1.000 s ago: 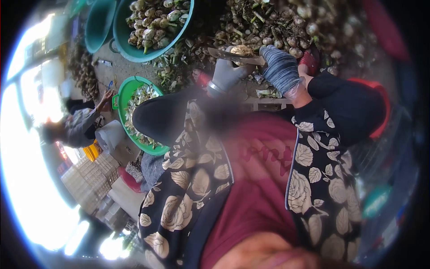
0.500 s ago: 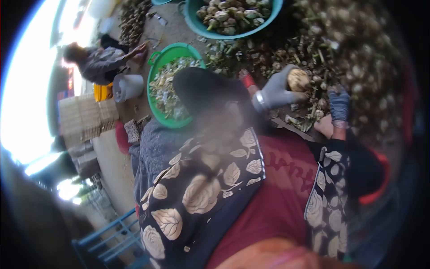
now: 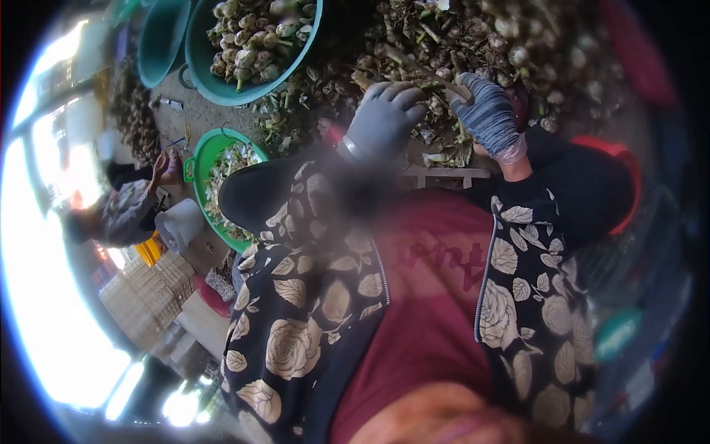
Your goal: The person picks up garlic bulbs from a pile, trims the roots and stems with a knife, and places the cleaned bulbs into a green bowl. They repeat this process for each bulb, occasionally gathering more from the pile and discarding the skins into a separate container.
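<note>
You work from one view, taken by the camera on your head. The fisheye lens faces steeply down along your chest. Your jacket (image 3: 310,311) and shirt (image 3: 429,296) lie nearest the lens and fill the lower half. Your left hand (image 3: 384,118) and right hand (image 3: 488,115) sit farther off, near the top edge, at the pile of bulbs (image 3: 473,37). The left margin takes in the green basin (image 3: 209,142) and a seated person (image 3: 122,214).

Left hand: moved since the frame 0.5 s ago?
Yes. The left hand has turned over and dropped forward onto the bulb pile, knuckles up; earlier it held a pale bulb lifted clear of the pile.
</note>
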The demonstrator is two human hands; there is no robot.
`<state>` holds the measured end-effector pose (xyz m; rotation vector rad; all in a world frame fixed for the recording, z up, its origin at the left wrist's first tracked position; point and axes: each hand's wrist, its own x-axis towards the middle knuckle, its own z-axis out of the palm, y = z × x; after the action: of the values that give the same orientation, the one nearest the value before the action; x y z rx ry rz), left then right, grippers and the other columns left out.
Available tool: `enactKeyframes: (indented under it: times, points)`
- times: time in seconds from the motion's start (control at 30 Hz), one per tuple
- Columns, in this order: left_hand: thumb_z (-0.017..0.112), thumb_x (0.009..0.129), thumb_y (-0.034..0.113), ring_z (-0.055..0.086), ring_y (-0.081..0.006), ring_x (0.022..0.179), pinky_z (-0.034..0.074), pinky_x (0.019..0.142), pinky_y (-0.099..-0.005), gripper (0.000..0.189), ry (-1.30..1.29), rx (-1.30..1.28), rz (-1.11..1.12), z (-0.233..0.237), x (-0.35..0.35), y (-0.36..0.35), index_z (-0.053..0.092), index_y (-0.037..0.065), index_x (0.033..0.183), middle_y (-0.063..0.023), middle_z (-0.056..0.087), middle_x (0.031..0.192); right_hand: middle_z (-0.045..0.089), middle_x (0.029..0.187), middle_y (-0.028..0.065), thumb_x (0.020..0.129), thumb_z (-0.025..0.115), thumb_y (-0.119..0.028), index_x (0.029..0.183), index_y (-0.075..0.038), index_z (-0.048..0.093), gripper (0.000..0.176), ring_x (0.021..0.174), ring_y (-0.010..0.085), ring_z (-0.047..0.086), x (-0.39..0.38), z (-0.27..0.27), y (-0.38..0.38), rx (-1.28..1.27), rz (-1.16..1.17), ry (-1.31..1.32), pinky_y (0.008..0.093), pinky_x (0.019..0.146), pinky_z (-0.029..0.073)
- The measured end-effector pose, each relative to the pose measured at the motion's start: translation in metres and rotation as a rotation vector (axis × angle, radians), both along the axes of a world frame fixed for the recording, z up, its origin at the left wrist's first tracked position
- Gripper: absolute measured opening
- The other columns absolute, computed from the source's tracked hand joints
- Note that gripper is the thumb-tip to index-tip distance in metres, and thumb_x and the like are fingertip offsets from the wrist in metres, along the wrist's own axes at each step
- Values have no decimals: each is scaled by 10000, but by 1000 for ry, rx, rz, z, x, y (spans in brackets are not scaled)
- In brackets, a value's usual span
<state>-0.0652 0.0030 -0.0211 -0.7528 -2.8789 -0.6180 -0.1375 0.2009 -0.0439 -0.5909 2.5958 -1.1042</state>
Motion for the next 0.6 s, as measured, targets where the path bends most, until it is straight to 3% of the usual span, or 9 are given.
enactKeyframes:
  times: [0.03,0.17,0.23,0.27,0.3,0.4,0.47,0.53,0.6]
  points:
    - [551,661,87,527,-272,995,429,804,-370,293,-36,-79,-134,-2,0,1,598,104,949,-61,574,1040,619,886,149,714,660,-194,901,-56,600,240,811,331,605,-2,15,-8,192,140,33,393,693,498]
    - [561,683,150,524,-181,951,411,809,-319,169,-47,-353,-459,-21,1,14,637,141,834,-10,559,910,618,856,158,752,608,-238,886,-55,595,227,845,335,604,4,0,-23,296,324,112,429,734,478]
    - [551,674,158,510,-216,953,398,847,-329,119,-262,-520,-585,-11,-9,2,610,130,774,-35,545,902,628,856,164,762,599,-248,905,-53,600,242,862,338,601,-4,-20,-17,485,162,-206,417,751,477]
    - [556,677,149,510,-213,965,391,870,-333,120,-182,-588,-504,-16,-12,-16,618,132,778,-29,550,914,633,857,166,768,595,-253,915,-52,603,249,870,340,599,-11,-34,-9,579,80,-362,411,760,476]
    - [561,680,139,510,-211,977,385,892,-336,123,-98,-657,-423,-23,-18,-39,627,135,783,-23,555,925,639,857,169,778,591,-277,931,-40,603,283,881,333,602,-15,-66,15,598,78,-210,401,771,475]
    - [585,725,155,467,-240,1127,334,949,-442,222,51,-697,270,4,-46,-129,609,148,946,-40,551,1125,591,977,158,606,685,-236,987,-57,605,429,926,299,570,-17,-111,61,347,-249,-371,373,848,446]
    - [640,699,250,500,-270,1084,359,899,-462,262,242,-664,412,16,-57,-166,594,163,942,-65,565,1093,554,1048,158,521,740,-200,1028,-71,594,542,956,286,545,-13,-110,54,191,-334,-510,362,880,429]
    - [654,697,280,530,-271,1031,386,867,-448,274,59,-441,403,-22,-50,-162,595,167,939,-57,588,1042,533,1068,168,549,747,-189,1071,-67,565,566,980,291,528,-4,-86,39,174,-230,-544,353,878,424]
    - [643,733,362,588,-303,900,463,775,-397,324,-421,-368,431,-87,-34,-150,594,154,977,-94,623,938,510,1086,172,592,750,-176,1114,-61,528,579,1003,297,508,-8,-49,14,198,-164,-647,340,875,418]
